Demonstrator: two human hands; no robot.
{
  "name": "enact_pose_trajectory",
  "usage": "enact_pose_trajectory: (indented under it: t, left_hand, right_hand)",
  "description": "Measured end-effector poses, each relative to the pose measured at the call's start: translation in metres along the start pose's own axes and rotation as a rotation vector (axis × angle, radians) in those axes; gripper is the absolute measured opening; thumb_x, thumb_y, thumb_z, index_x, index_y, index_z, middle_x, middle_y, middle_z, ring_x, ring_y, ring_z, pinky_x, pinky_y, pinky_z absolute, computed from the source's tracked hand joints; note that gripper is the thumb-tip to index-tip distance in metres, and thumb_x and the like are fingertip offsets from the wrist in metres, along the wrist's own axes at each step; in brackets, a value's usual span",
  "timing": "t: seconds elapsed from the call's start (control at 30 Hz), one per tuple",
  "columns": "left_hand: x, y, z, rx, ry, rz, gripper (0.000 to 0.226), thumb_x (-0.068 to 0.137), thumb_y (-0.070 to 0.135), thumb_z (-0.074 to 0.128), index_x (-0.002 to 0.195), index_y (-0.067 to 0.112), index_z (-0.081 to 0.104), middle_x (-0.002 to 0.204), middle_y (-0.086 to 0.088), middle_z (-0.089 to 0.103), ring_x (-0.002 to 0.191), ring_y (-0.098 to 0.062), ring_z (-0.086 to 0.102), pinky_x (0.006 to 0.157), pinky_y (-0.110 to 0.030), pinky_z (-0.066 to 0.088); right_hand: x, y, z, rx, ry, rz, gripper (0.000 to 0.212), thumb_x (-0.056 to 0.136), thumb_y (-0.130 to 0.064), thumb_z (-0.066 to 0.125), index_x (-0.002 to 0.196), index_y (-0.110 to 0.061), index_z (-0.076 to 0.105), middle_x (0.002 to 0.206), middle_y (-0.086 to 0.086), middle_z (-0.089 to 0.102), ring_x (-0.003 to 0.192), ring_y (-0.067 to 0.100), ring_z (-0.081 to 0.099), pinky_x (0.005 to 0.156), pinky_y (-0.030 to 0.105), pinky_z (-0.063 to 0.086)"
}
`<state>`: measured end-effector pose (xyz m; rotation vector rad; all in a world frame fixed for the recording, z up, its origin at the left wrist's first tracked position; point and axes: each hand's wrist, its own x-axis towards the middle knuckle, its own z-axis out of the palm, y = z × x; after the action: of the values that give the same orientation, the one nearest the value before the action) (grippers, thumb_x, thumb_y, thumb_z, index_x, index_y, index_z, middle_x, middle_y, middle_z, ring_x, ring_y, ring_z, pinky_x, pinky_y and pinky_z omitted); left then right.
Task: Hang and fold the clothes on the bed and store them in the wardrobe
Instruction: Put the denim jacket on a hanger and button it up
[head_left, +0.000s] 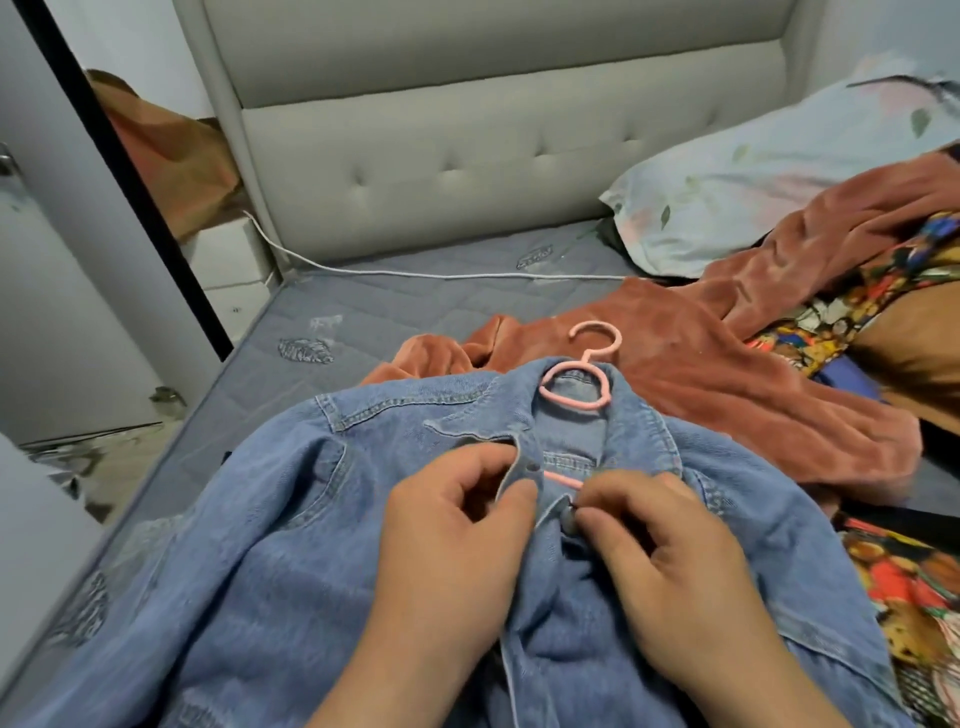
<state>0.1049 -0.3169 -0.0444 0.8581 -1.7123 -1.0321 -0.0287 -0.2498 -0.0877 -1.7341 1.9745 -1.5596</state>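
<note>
So this is the buttoning-up bit. The faded blue denim jacket (291, 545) lies face up on the grey quilted bed (363, 301), with the pink wrapped-wire hanger (571, 405) already threaded through the collar and its hook sticking out the top.

The left hand (452, 525) pinches the edge of the left front panel just below the collar. The right hand (660, 535) pinches the small round metal button (569, 519) on the other panel. So both grips are clamped on the jacket, and the two edges are almost touching.

My tips for doing it right:
- Line the hole up over the button before pushing. Denim is stiff, so tilt the button edge-first through the slot.
- Hold the fabric flat against the bed so the hanger's crossbar doesn't slide off one shoulder.
- The top button is probably enough to stop it slipping off later.

The rust-brown velvet garment (727, 374) lies right under the hanger hook, so watch it doesn't snag when you lift the jacket. The bright multicoloured printed garment (857, 306) is further right, waiting its turn.
</note>
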Motion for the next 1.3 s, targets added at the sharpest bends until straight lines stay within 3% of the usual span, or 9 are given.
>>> enact_pose_trajectory:
  t: [0.07,0.23,0.37,0.5,0.6,0.67,0.83,0.97,1.3]
  left_hand:
    - [-0.001,0.0,0.003,-0.018,-0.05,-0.002,0.015,0.078,-0.002,0.071,0.081,0.012,0.075,0.079,0.001,0.074,0.076,-0.013,0.068,0.072,-0.023,0.053]
    - [-0.001,0.001,0.008,0.124,-0.134,0.06,0.012,0.072,0.014,0.06,0.072,0.024,0.067,0.071,0.016,0.066,0.068,0.005,0.058,0.068,-0.01,0.044]
    - [-0.005,-0.007,0.012,0.108,-0.02,-0.01,0.013,0.069,0.018,0.059,0.076,0.024,0.069,0.072,0.015,0.068,0.067,0.005,0.059,0.067,-0.011,0.044]
    - [-0.005,-0.014,0.012,0.121,-0.013,-0.039,0.021,0.08,0.001,0.067,0.078,0.02,0.072,0.077,0.008,0.071,0.072,-0.004,0.063,0.07,-0.016,0.047]
    - [-0.004,-0.015,0.012,0.143,-0.005,-0.051,0.021,0.08,-0.003,0.066,0.077,0.018,0.072,0.076,0.007,0.071,0.07,-0.002,0.062,0.069,-0.015,0.046]
    - [-0.004,-0.015,0.012,0.127,-0.003,-0.066,0.021,0.08,-0.003,0.066,0.078,0.017,0.072,0.076,0.006,0.071,0.069,-0.003,0.061,0.07,-0.017,0.046]
    - [-0.006,-0.017,0.012,0.116,-0.018,-0.051,0.017,0.077,0.003,0.071,0.079,0.02,0.073,0.08,0.007,0.072,0.075,-0.003,0.065,0.075,-0.021,0.049]
    - [-0.005,-0.016,0.011,0.191,-0.052,-0.015,0.033,0.075,-0.003,0.071,0.072,0.03,0.073,0.078,0.011,0.071,0.074,0.001,0.064,0.072,-0.014,0.047]
    - [-0.006,-0.009,0.011,0.2,-0.113,-0.012,0.04,0.078,-0.004,0.068,0.07,0.035,0.071,0.082,0.011,0.071,0.077,0.003,0.064,0.071,-0.007,0.044]
  right_hand:
    - [0.0,0.001,-0.002,-0.005,-0.04,-0.033,0.026,0.077,-0.025,0.066,0.098,-0.04,0.068,0.091,-0.024,0.066,0.086,0.004,0.055,0.08,0.01,0.039]
    - [-0.001,0.004,0.002,-0.135,-0.004,-0.106,0.035,0.078,-0.024,0.067,0.112,-0.033,0.065,0.094,-0.018,0.06,0.086,0.012,0.054,0.081,0.015,0.038]
    - [0.0,0.006,-0.001,-0.121,0.036,-0.151,0.02,0.079,-0.022,0.068,0.094,-0.033,0.062,0.097,-0.024,0.061,0.083,0.008,0.053,0.079,0.019,0.042]
    - [-0.001,0.006,0.0,-0.135,0.014,-0.174,0.032,0.081,-0.014,0.065,0.106,-0.033,0.069,0.093,-0.025,0.065,0.077,0.011,0.053,0.076,0.021,0.042]
    - [-0.002,0.005,-0.003,-0.131,0.037,-0.123,0.023,0.081,-0.012,0.06,0.091,-0.032,0.06,0.078,-0.027,0.052,0.074,0.011,0.049,0.069,0.024,0.041]
    - [-0.002,0.005,-0.004,-0.144,0.02,-0.135,0.023,0.081,-0.007,0.057,0.085,-0.029,0.063,0.081,-0.021,0.057,0.075,0.014,0.052,0.072,0.028,0.042]
    - [0.0,0.001,-0.005,-0.062,-0.019,-0.033,0.022,0.082,-0.018,0.064,0.094,-0.036,0.069,0.09,-0.025,0.065,0.089,0.001,0.055,0.083,0.008,0.036]
    - [0.001,0.001,-0.007,-0.028,-0.098,0.073,0.043,0.078,-0.018,0.078,0.087,-0.054,0.056,0.102,-0.045,0.056,0.103,-0.012,0.049,0.086,-0.002,0.029]
    - [0.0,0.003,-0.009,0.003,-0.194,0.112,0.032,0.081,-0.013,0.073,0.079,-0.035,0.051,0.09,-0.017,0.052,0.093,0.002,0.049,0.081,0.014,0.035]
